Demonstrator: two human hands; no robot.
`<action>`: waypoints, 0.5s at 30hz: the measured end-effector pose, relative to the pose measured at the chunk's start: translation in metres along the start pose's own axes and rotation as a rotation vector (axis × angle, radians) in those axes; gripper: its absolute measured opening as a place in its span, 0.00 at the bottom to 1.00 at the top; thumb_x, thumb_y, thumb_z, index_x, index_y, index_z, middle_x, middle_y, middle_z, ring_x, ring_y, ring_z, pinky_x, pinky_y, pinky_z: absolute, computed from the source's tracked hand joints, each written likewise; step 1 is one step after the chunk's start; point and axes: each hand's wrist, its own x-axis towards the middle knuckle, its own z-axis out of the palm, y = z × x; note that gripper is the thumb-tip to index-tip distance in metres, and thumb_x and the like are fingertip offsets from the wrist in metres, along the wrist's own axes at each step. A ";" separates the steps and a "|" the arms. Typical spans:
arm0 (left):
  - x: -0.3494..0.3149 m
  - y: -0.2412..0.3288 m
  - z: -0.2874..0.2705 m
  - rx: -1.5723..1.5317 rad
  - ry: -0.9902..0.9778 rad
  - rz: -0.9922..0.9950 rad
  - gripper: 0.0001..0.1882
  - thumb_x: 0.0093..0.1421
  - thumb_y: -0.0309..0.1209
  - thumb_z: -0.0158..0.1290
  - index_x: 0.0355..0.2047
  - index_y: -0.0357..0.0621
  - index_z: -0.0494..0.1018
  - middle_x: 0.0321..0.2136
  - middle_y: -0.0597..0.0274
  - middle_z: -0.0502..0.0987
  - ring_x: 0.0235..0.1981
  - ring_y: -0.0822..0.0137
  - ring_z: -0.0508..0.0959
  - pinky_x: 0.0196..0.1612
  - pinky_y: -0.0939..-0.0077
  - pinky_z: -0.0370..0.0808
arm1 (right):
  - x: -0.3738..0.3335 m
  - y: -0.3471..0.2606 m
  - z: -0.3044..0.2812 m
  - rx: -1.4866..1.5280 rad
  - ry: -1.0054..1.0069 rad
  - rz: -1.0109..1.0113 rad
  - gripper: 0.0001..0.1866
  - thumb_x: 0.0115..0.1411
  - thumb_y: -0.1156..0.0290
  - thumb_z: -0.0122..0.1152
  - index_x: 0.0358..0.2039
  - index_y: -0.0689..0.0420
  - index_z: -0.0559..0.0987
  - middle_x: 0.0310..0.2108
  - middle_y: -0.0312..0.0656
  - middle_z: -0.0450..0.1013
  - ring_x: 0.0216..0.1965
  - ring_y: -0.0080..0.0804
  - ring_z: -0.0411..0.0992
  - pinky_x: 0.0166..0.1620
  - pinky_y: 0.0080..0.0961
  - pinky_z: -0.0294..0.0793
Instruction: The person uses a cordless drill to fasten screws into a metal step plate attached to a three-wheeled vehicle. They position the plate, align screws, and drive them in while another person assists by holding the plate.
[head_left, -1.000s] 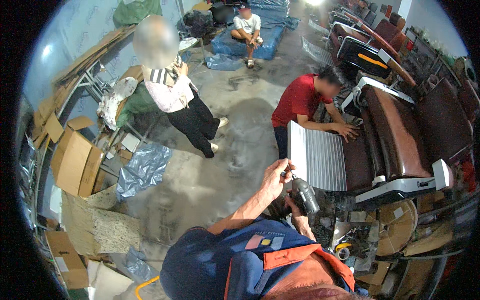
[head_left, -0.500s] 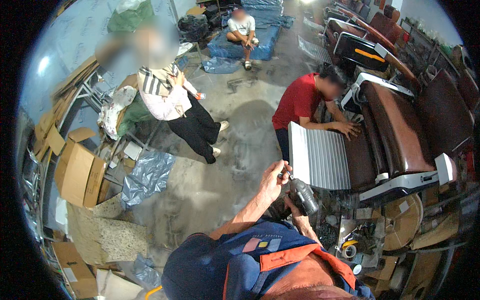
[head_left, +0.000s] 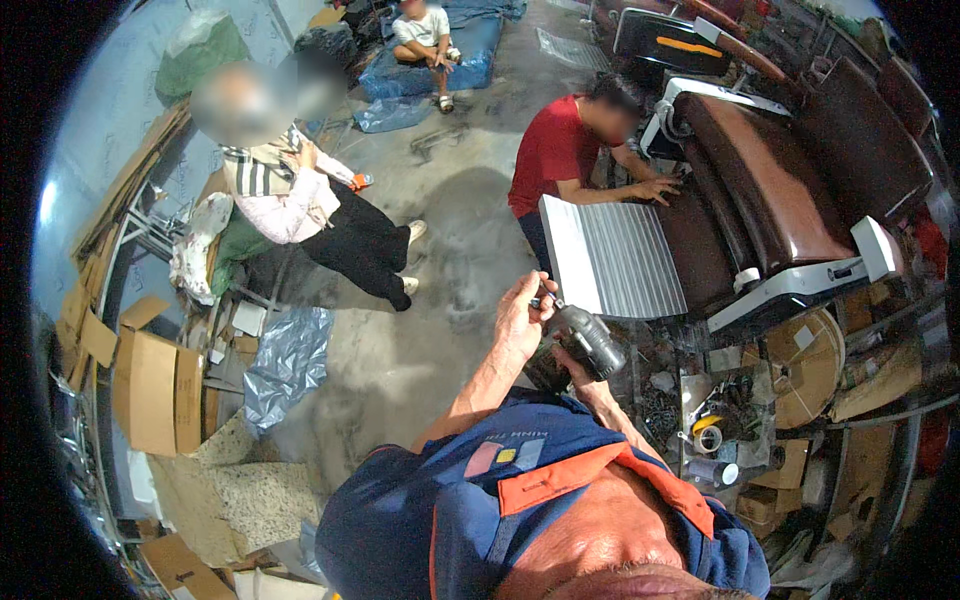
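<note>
My right hand point(head_left: 577, 368) is wrapped round the handle of a black power drill point(head_left: 590, 343), partly hidden under the tool's body. The drill's nose points up and to the left, toward my left hand point(head_left: 520, 315). At the nose my left thumb and fingers are pinched together on something small and dark, beside a thin metal shaft. Its kind is too small to make out. Just beyond the drill is a ribbed pale panel point(head_left: 630, 255), joined to a brown padded chair point(head_left: 775, 185) with white side frames.
A person in a red shirt point(head_left: 553, 150) leans over the chair, hands on its brown padding. Another person point(head_left: 320, 215) stands at left; a third sits on a blue-wrapped stack point(head_left: 478, 70). Cardboard boxes point(head_left: 150, 390) line the left. Tape point(head_left: 707, 438) and loose parts lie lower right.
The whole view has shifted, so the surroundings sit further up and left. Both hands keep their grip, and the drill stays at the left fingertips near the ribbed panel.
</note>
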 end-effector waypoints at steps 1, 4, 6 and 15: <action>-0.001 -0.001 0.001 -0.017 -0.012 0.003 0.11 0.68 0.37 0.53 0.39 0.40 0.75 0.31 0.57 0.79 0.24 0.74 0.73 0.23 0.82 0.69 | -0.002 -0.002 -0.001 -0.023 -0.001 -0.018 0.18 0.56 0.70 0.71 0.47 0.54 0.79 0.40 0.35 0.78 0.41 0.27 0.75 0.45 0.30 0.74; -0.002 -0.002 0.005 -0.024 -0.011 -0.013 0.11 0.68 0.36 0.53 0.39 0.40 0.75 0.31 0.56 0.79 0.24 0.73 0.73 0.23 0.82 0.69 | -0.007 -0.008 -0.003 -0.005 -0.038 0.045 0.17 0.57 0.69 0.71 0.47 0.54 0.79 0.39 0.35 0.78 0.39 0.27 0.74 0.42 0.30 0.75; -0.003 -0.003 0.007 -0.008 0.005 -0.021 0.11 0.68 0.35 0.54 0.39 0.39 0.75 0.31 0.56 0.79 0.24 0.73 0.73 0.24 0.81 0.69 | -0.010 -0.011 -0.004 0.049 -0.064 0.075 0.16 0.57 0.68 0.70 0.46 0.54 0.79 0.38 0.35 0.78 0.38 0.27 0.74 0.41 0.30 0.75; -0.003 -0.008 0.007 0.043 0.051 -0.015 0.08 0.66 0.34 0.56 0.38 0.42 0.75 0.29 0.58 0.78 0.22 0.75 0.71 0.22 0.84 0.65 | -0.014 0.003 -0.005 -0.026 -0.009 0.087 0.17 0.57 0.65 0.71 0.46 0.54 0.79 0.38 0.37 0.78 0.40 0.29 0.75 0.44 0.33 0.76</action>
